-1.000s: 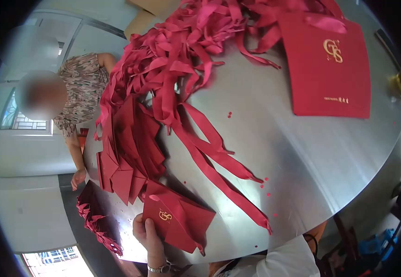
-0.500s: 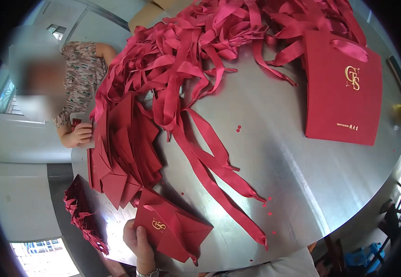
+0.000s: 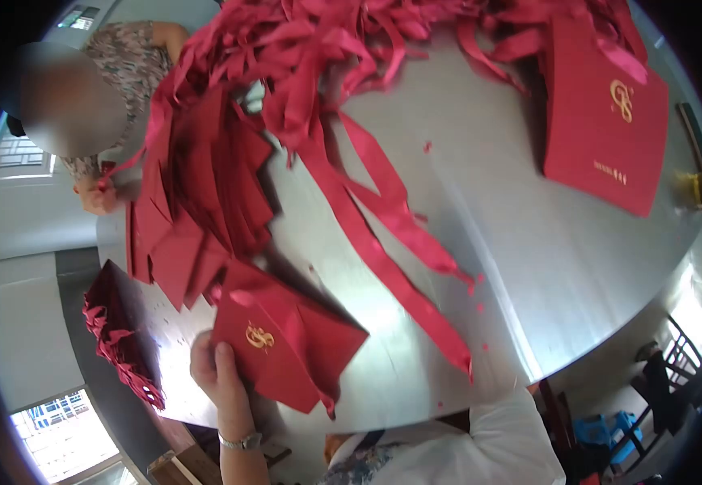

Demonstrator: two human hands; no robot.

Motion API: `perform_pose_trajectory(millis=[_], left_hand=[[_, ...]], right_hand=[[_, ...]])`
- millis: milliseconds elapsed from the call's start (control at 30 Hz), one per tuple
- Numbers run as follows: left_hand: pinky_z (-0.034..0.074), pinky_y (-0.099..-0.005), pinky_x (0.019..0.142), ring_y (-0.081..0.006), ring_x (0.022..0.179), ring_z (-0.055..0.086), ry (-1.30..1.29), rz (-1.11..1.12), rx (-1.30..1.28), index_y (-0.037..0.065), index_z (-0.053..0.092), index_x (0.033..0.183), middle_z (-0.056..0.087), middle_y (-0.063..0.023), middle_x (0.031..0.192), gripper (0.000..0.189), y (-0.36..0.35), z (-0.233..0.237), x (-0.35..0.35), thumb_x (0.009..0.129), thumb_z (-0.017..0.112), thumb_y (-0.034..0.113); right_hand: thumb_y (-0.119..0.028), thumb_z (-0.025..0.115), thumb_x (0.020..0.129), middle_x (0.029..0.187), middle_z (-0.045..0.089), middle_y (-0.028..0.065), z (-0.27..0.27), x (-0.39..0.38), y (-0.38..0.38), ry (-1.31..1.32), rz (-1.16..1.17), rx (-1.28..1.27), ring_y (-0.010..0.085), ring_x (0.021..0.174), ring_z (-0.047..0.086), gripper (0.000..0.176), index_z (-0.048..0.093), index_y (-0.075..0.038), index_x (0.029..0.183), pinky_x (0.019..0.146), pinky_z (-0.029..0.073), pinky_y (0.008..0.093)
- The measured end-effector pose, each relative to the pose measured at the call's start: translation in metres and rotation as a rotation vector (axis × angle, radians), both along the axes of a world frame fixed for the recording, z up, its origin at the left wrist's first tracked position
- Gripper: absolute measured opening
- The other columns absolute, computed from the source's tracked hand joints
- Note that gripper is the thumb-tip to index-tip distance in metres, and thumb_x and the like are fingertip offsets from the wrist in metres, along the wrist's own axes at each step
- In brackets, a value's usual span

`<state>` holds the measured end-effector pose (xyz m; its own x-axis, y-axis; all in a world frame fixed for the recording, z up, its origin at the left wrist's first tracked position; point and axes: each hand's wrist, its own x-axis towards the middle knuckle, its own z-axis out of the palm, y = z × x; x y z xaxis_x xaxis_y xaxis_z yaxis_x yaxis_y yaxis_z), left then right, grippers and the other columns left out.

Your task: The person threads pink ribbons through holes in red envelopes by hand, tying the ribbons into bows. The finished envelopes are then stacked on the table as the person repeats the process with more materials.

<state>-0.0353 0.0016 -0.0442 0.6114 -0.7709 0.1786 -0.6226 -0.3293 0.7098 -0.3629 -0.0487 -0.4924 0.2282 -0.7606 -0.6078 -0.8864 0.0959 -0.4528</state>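
Note:
My left hand (image 3: pixel 220 373), a watch on its wrist, pinches the left edge of a small red gift bag (image 3: pixel 274 376), thumb on top and fingers behind. The bag lies folded flat near the table's front edge, gold lettering facing up, a red ribbon across it. Beside it, a fanned stack of red gift bags (image 3: pixel 234 190) leans to the upper left. Long red ribbons (image 3: pixel 403 303) trail over the metal table to the right of the held bag. My right hand is out of view; only a white sleeve (image 3: pixel 508 424) shows at the bottom.
A large red bag with gold print (image 3: pixel 597 121) lies at the right on the metal table (image 3: pixel 480 186). A heap of ribbons (image 3: pixel 286 61) covers the far side. Another red bundle (image 3: pixel 120 343) sits at lower left. A co-worker's hand (image 3: pixel 99 196) is at the far left.
The view has shifted, so the table and bags appear higher and more of my body shows below. My left hand keeps its hold on the small gift bag. The co-worker's hand has moved.

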Motion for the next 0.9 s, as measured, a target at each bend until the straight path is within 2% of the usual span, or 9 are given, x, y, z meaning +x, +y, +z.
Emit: perform_pose_trajectory(millis=[133,367,533,567,600,700,767,833,900], left_hand=[[0.043,-0.0243,0.076,-0.0105,0.082,0.052,-0.047,0.016,-0.004,-0.002,0.061,0.099,0.061,-0.0039,0.089,0.016,-0.005,-0.002,0.002,0.092,0.056,0.011],[0.043,-0.0211,0.077,-0.0067,0.083,0.052,0.068,-0.142,-0.118,-0.001,0.063,0.100,0.062,-0.0003,0.091,0.019,-0.009,-0.013,0.015,0.095,0.057,0.016],[0.043,-0.0210,0.076,-0.0062,0.083,0.052,0.103,-0.179,-0.147,-0.001,0.063,0.101,0.063,0.0000,0.091,0.021,-0.011,-0.015,0.015,0.095,0.059,0.018],[0.043,-0.0210,0.076,-0.0062,0.083,0.052,0.101,-0.176,-0.155,-0.001,0.063,0.101,0.063,0.0000,0.091,0.021,-0.011,-0.016,0.018,0.095,0.059,0.018],[0.043,-0.0211,0.076,-0.0060,0.083,0.052,0.077,-0.169,-0.153,-0.001,0.063,0.102,0.063,0.0002,0.091,0.022,-0.011,-0.019,0.020,0.095,0.059,0.019],[0.043,-0.0210,0.075,-0.0057,0.082,0.052,0.075,-0.144,-0.161,-0.001,0.063,0.101,0.062,0.0004,0.090,0.022,-0.011,-0.018,0.018,0.095,0.059,0.019],[0.043,-0.0209,0.075,-0.0055,0.082,0.052,0.100,-0.124,-0.150,-0.001,0.063,0.101,0.062,0.0006,0.090,0.021,-0.009,-0.019,0.018,0.094,0.059,0.019],[0.043,-0.0208,0.075,-0.0056,0.082,0.052,-0.006,-0.133,-0.109,-0.001,0.063,0.100,0.062,0.0007,0.090,0.021,-0.010,-0.016,0.017,0.094,0.059,0.019],[0.043,-0.0209,0.074,-0.0056,0.081,0.052,0.011,-0.152,-0.119,-0.001,0.063,0.100,0.062,0.0006,0.089,0.021,-0.008,-0.016,0.016,0.094,0.059,0.019]], right_hand=[[-0.025,0.049,0.093,0.093,0.070,0.0100,0.030,-0.049,0.011,0.029,0.169,-0.089,0.0236,0.087,0.068,0.026,0.069,-0.008,0.095,0.067,0.053,0.0366],[-0.023,0.050,0.092,0.095,0.070,0.0086,0.088,-0.048,-0.099,0.184,0.401,-0.516,0.0223,0.088,0.068,0.025,0.070,-0.009,0.096,0.068,0.053,0.0354],[-0.022,0.050,0.092,0.096,0.071,0.0077,0.108,-0.073,-0.072,0.537,0.655,-0.363,0.0214,0.089,0.069,0.024,0.070,-0.010,0.096,0.068,0.054,0.0345],[-0.023,0.048,0.093,0.110,0.069,0.0096,0.121,-0.065,-0.071,0.574,0.672,-0.184,0.0259,0.103,0.067,0.029,0.071,-0.011,0.107,0.081,0.053,0.0410],[-0.023,0.048,0.093,0.110,0.069,0.0096,0.131,-0.057,-0.066,0.575,0.672,-0.194,0.0259,0.103,0.067,0.029,0.071,-0.011,0.107,0.081,0.053,0.0410],[-0.024,0.051,0.090,0.107,0.070,0.0093,0.142,-0.043,-0.061,0.513,0.626,-0.286,0.0258,0.097,0.068,0.027,0.071,-0.010,0.102,0.079,0.053,0.0402],[-0.021,0.051,0.090,0.111,0.068,0.0130,0.140,-0.024,-0.072,0.461,0.294,-0.407,0.0276,0.105,0.065,0.027,0.072,-0.008,0.102,0.083,0.054,0.0373],[-0.020,0.053,0.090,0.111,0.067,0.0147,0.103,-0.024,-0.114,0.080,-0.124,-0.731,0.0291,0.102,0.066,0.024,0.070,-0.007,0.101,0.081,0.054,0.0394],[-0.020,0.053,0.089,0.111,0.067,0.0146,0.119,-0.014,-0.141,-0.176,-0.298,-0.749,0.0292,0.102,0.066,0.024,0.070,-0.007,0.101,0.081,0.054,0.0398]])
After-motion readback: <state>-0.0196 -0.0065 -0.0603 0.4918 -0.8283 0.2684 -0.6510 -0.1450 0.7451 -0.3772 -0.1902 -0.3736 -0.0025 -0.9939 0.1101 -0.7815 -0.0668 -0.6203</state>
